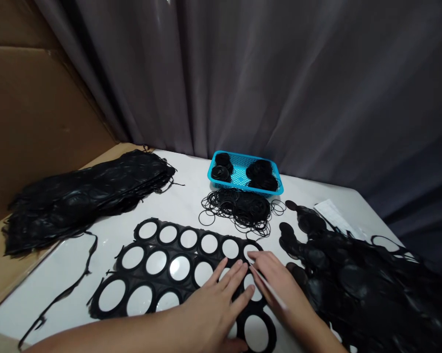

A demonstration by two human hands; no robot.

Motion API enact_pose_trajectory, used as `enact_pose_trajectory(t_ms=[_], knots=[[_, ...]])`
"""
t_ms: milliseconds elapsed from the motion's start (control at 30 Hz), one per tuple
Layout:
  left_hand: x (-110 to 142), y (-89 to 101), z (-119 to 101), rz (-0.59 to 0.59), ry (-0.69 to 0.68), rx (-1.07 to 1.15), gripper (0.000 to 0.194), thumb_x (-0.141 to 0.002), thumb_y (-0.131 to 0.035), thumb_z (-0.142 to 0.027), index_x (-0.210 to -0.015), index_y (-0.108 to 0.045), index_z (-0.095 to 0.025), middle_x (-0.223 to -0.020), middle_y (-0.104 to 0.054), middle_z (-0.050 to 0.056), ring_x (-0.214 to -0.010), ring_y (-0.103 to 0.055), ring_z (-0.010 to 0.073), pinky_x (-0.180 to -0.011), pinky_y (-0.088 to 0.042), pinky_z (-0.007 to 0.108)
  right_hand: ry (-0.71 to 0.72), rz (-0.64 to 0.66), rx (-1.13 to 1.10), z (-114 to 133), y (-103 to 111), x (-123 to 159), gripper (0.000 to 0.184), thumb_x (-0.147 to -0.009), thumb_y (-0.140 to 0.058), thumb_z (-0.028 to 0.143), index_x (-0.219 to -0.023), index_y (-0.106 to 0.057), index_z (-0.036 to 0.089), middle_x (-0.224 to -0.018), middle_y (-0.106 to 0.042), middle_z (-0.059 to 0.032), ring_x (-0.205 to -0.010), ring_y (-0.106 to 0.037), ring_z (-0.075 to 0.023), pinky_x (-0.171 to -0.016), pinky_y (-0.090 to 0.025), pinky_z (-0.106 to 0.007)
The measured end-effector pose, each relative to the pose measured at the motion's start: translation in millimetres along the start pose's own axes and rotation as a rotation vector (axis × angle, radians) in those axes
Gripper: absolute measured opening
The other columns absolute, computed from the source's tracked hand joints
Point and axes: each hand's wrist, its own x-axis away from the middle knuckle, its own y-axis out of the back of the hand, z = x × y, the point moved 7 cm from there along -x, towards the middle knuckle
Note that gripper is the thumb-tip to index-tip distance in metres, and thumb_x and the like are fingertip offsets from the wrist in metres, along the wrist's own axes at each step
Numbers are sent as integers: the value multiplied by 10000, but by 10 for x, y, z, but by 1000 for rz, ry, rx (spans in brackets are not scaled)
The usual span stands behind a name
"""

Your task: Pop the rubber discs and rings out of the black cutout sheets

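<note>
A black rubber sheet (165,259) with rows of round holes lies flat on the white table. My left hand (221,299) rests on its right part with the fingers spread, pressing on the webs between holes and covering some of them. At the sheet's upper right, my right hand (274,279) is closed around a thin pale stick-like tool (270,290). The tool's tip points at the rubber near my left fingertips; its exact kind is unclear. Just beyond the sheet lies a loose heap of thin black rubber rings (243,208).
Behind the rings stands a blue basket (243,190) holding bundles of black rings. At left is a stack of black rubber sheets (85,193), with a torn strip (68,289) nearby. Black discs and scrap (368,279) pile up at right beside a white paper (333,215). Cardboard and a curtain border the table.
</note>
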Motion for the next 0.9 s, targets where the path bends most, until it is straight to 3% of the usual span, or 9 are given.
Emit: enact_pose_trajectory(t_ms=[100, 267, 333, 400, 533, 700, 900], knots=[[-2, 11, -10, 20, 0, -12, 870, -918, -566, -607, -1549, -263, -91, -1625, -91, 273, -1521, -66, 382, -1205, -73, 602, 94, -6, 231, 51, 30, -54, 295, -894, -425, 56, -1046, -619, 217, -1172, -691, -141, -1063, -628, -298, -910, -489, -449], [-1, 43, -12, -2, -11, -71, 864, -921, -560, -614, -1549, -275, -94, -1624, -124, 268, -1516, -94, 396, -1202, -95, 600, -289, -313, 280, -505, 673, -275, 179, -957, -416, 256, -856, -563, 237, -911, -699, -131, -848, -631, -296, -768, -463, -408], [9, 75, -24, -24, -27, -99, 836, -930, -551, -623, -1534, -312, -97, -1619, -164, 263, -1514, -121, 389, -1205, -117, 582, -368, -372, 237, -653, 867, -286, 219, -979, -398, 343, -823, -524, 255, -933, -713, -113, -803, -641, -272, -727, -465, -380], [42, 125, -50, -50, -48, -133, 759, -960, -526, -606, -1511, -362, -110, -1605, -232, 253, -1510, -164, 372, -1207, -131, 569, -388, -365, 179, -675, 918, -239, 257, -979, -410, 392, -783, -510, 260, -901, -728, -72, -734, -652, -237, -682, -472, -347], [183, 179, -95, -63, -55, -156, 644, -997, -502, -556, -1483, -416, -141, -1567, -347, 223, -1490, -263, 334, -1214, -155, 532, -382, -229, -88, -442, 647, 15, 308, -953, -490, 471, -781, -591, 237, -882, -740, -47, -811, -686, -224, -747, -506, -315], [329, 98, -141, -76, -44, -126, 651, -994, -528, -534, -1513, -376, -172, -1602, -279, 207, -1497, -243, 333, -1208, -191, 517, -361, -1, -338, -37, 127, 378, 296, -974, -498, 453, -825, -611, 224, -922, -732, -62, -869, -681, -227, -796, -503, -310], [315, 41, -200, -83, -15, -133, 620, -979, -567, -510, -1488, -403, -196, -1575, -360, 162, -1490, -236, 378, -1193, -198, 589, -350, 0, -394, 66, -80, 515, 259, -979, -503, 403, -831, -607, 218, -924, -702, -58, -894, -664, -229, -822, -497, -322]])
